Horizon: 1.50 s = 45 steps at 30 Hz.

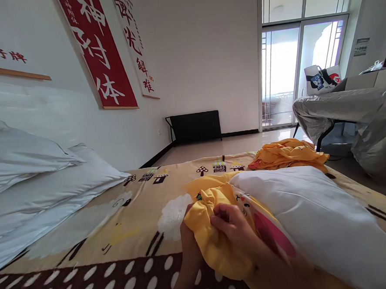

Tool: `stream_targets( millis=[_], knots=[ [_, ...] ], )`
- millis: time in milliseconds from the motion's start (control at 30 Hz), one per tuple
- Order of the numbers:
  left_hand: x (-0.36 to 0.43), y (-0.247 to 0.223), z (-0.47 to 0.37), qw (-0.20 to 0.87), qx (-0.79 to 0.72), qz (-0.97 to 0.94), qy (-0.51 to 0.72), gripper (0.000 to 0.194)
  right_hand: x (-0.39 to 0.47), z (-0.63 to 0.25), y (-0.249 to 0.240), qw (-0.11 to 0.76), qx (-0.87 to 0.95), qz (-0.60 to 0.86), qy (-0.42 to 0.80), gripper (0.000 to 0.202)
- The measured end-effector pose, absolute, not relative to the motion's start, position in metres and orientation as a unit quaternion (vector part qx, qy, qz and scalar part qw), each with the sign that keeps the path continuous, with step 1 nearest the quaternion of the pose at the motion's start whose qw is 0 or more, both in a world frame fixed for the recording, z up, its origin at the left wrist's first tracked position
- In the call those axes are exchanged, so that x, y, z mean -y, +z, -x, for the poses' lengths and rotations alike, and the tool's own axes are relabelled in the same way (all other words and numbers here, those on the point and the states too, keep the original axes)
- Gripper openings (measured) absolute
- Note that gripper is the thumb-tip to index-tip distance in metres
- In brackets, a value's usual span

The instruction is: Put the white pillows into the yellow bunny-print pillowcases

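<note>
Yellow pillowcase [215, 243] — right hand [237, 229] gripping, left hand [188, 245] beneath, white pillow [315, 215]

Bedding, hangings and hands, counted

Three white pillows in all: two stacked by the wall, the upper pillow [20, 153] on the lower pillow [61, 191], and one bare pillow [318, 215] half inside a yellow pillowcase [214, 230]. One more bundle of yellow cloth [288, 154] lies further along the single patterned bedspread [119, 227]. Two hands: the left hand [187, 240] and the right hand [233, 225]. Two full hanging scrolls, one red scroll [98, 50] and one white scroll [136, 43].
</note>
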<state>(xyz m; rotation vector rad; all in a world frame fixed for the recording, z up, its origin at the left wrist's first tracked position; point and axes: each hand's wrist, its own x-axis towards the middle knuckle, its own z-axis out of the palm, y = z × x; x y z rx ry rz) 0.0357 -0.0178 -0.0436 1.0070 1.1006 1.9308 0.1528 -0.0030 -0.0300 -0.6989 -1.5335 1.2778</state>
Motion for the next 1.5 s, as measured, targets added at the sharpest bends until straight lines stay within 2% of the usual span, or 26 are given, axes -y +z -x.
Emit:
stream_targets(
  millis=[100,233,300,500,600,733,833,967,1067,1200,1333,1500],
  knots=[
    [0.021,-0.043,-0.033,0.282,-0.456,-0.465,0.705,0.019,0.002,-0.157,-0.03,0.477,0.599,0.24,0.597,0.033],
    [0.024,-0.038,-0.03,0.164,-0.552,-0.465,0.673,0.022,-0.002,-0.154,-0.035,0.48,0.557,0.21,0.644,0.04],
    [0.026,-0.033,-0.026,0.148,-0.585,-0.481,0.636,0.023,-0.004,-0.152,-0.037,0.49,0.546,0.203,0.648,0.039],
    [0.032,-0.008,-0.002,0.39,-0.517,-0.555,0.523,0.038,-0.004,-0.153,-0.035,0.524,0.481,0.195,0.676,0.038],
    [0.043,0.003,-0.006,0.405,-0.499,-0.573,0.509,0.044,-0.002,-0.154,-0.033,0.536,0.488,0.205,0.657,0.037],
    [0.057,0.007,-0.024,0.277,-0.595,-0.577,0.486,0.05,0.002,-0.152,-0.03,0.555,0.557,0.213,0.58,0.036],
    [0.055,0.003,-0.027,0.245,-0.604,-0.57,0.5,0.044,0.005,-0.15,-0.03,0.554,0.602,0.237,0.524,0.033],
    [0.048,0.001,-0.023,0.263,-0.58,-0.577,0.512,0.027,0.008,-0.15,-0.032,0.532,0.665,0.256,0.458,0.026],
    [0.047,0.005,-0.023,0.296,-0.56,-0.583,0.509,0.023,0.008,-0.151,-0.035,0.51,0.722,0.259,0.388,0.024],
    [0.045,0.005,-0.018,0.325,-0.547,-0.58,0.509,0.025,0.01,-0.147,-0.038,0.478,0.781,0.275,0.295,0.022],
    [0.046,0.007,-0.007,0.34,-0.557,-0.572,0.496,0.029,0.011,-0.155,-0.027,0.438,0.813,0.29,0.252,0.017],
    [0.075,0.002,0.015,0.37,-0.58,-0.469,0.555,0.038,0.001,-0.2,-0.009,0.487,0.773,0.394,0.098,0.022]
  ],
)
